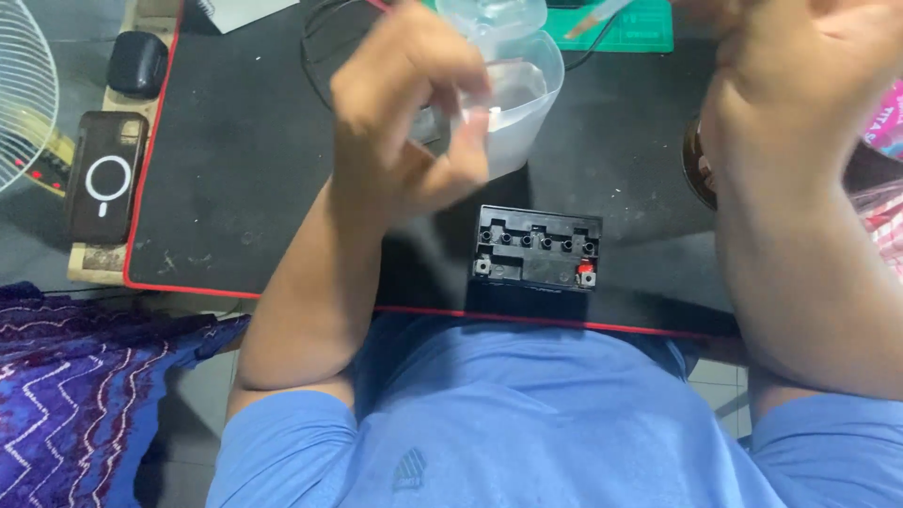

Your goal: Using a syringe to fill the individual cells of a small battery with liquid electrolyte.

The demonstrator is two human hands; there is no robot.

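Observation:
A small black battery [536,249] with a row of open filler holes and a red terminal stands near the front edge of the black mat [235,160]. Above it my left hand [409,108] is closed on a small clear object, too blurred to name, held in front of a translucent plastic container [527,89] with clear liquid. My right hand [800,75] is raised at the upper right, its fingers cut off by the frame's edge, so what it holds is hidden.
A phone in a dark case [105,179] and a black earbud case [137,64] lie left of the mat. A white fan [23,94] stands far left. A green cutting mat [630,28] lies at the back. Purple patterned cloth [66,376] is at lower left.

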